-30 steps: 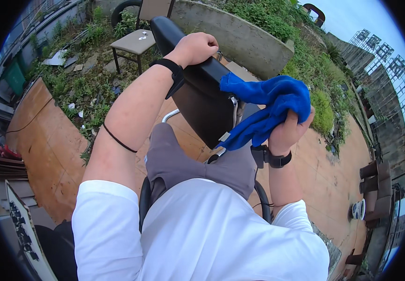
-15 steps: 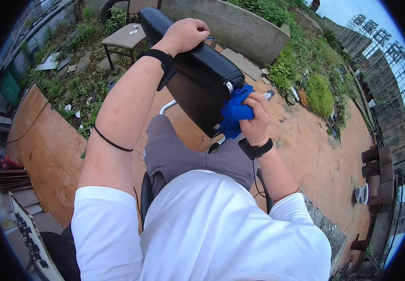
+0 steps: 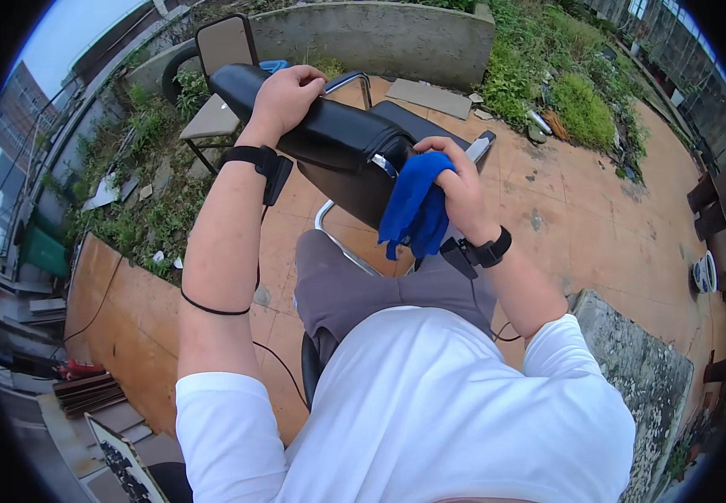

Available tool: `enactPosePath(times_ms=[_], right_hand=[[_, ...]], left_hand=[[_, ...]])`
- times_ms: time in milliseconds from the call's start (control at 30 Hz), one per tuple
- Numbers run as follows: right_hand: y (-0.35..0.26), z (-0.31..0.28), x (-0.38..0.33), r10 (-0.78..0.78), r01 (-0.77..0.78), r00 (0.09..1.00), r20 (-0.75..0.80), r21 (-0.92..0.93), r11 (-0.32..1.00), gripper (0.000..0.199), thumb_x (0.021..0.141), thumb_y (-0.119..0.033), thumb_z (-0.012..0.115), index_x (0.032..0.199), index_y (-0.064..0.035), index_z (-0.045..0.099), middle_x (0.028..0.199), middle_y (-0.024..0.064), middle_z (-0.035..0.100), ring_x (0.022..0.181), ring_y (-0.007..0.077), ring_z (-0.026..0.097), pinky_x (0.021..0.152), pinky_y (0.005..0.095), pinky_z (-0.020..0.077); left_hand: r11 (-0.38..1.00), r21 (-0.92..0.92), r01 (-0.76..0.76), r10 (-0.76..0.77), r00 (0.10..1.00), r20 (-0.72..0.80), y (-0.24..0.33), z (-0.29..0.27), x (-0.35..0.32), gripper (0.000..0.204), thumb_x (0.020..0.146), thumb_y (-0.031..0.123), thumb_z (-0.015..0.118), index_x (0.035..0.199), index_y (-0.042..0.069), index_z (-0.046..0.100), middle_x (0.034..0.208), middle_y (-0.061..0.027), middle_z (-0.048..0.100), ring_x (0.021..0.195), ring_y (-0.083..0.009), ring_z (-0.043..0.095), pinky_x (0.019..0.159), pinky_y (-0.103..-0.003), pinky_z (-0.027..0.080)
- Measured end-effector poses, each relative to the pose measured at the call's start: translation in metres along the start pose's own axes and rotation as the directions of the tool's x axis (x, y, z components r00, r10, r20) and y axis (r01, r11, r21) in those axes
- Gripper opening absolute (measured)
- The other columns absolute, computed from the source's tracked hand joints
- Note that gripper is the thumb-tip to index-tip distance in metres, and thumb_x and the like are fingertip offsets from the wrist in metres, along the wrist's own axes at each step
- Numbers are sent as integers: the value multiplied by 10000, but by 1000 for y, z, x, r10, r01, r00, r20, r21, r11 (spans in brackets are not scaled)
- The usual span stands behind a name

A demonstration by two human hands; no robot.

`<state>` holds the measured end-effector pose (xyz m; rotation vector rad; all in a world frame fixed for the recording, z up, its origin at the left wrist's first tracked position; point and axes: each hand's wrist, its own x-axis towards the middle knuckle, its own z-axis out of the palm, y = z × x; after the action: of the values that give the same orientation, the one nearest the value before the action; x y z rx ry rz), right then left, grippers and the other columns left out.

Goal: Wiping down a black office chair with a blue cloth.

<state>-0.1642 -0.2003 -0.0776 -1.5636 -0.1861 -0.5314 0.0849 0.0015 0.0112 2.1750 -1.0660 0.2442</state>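
Note:
In front of me a black padded chair [image 3: 338, 130] with a chrome tube frame stands with its backrest toward me. My left hand [image 3: 286, 102] lies over the top edge of the backrest, its fingers curled in against the black padding. A crumpled blue cloth [image 3: 417, 197] is gripped in my right hand [image 3: 462, 191], beside the right end of the backrest. Some of the cloth hangs down in front of the backrest's lower corner. Close to the cloth, a shiny metal piece [image 3: 385, 165] shows on the chair. The fingertips of my right hand are partly hidden by the cloth.
Behind the chair is a beige-seated chair [image 3: 212, 119] next to weeds. A low concrete wall [image 3: 396, 38] runs across the back. A flat board [image 3: 428, 98] lies on the tiled floor [image 3: 547, 218]. To my right is a rough stone slab [image 3: 631, 352].
The view has shifted, with more of the chair's seat showing. My right hand has turned with the cloth, which now hangs more loosely. My left hand stays on the backrest's top.

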Motion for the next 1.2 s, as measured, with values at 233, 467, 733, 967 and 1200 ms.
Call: enactPosePath(times_ms=[233,467,733,967,1200], right_hand=[[-18,1,41,-356,316,934,41,-565,762,496,842,-471,801,980,-15,662,908,130,609,842,287,613,775,355,492],[-38,7,109,-585,355,805,-93,-716,602,227,842,-229,704,981,-51,684,933,142,621,927,337,628,831,428,509],[-10,37,122,-185,233,972,142,-641,731,180,824,-179,643,952,-66,702,1020,204,682,1020,392,650,898,475,525],[-9,33,116,-161,181,983,91,-649,739,173,846,-190,641,954,-64,690,1022,210,688,1015,395,664,892,486,531],[-6,36,114,-201,198,977,72,-656,728,158,853,-196,647,941,-73,691,980,207,689,978,419,667,876,505,535]], left_hand=[[987,-159,31,-35,999,-28,0,5,-4,246,967,172,621,1083,-11,737,938,-88,761,902,-150,710,849,-276,527],[978,-208,13,-19,999,-26,3,6,-3,204,998,115,602,1097,-17,722,947,-71,753,926,-130,698,852,-258,518],[908,-369,-196,87,952,-293,22,0,-40,164,975,76,661,1117,5,702,1030,-72,728,940,-129,662,847,-272,510],[927,105,-359,374,901,-218,130,29,-128,263,794,93,840,1022,39,720,988,-96,622,879,-237,609,779,-332,489],[923,207,-324,379,853,-359,121,62,-134,295,760,78,876,1013,40,729,980,-84,609,878,-242,594,763,-338,488]])
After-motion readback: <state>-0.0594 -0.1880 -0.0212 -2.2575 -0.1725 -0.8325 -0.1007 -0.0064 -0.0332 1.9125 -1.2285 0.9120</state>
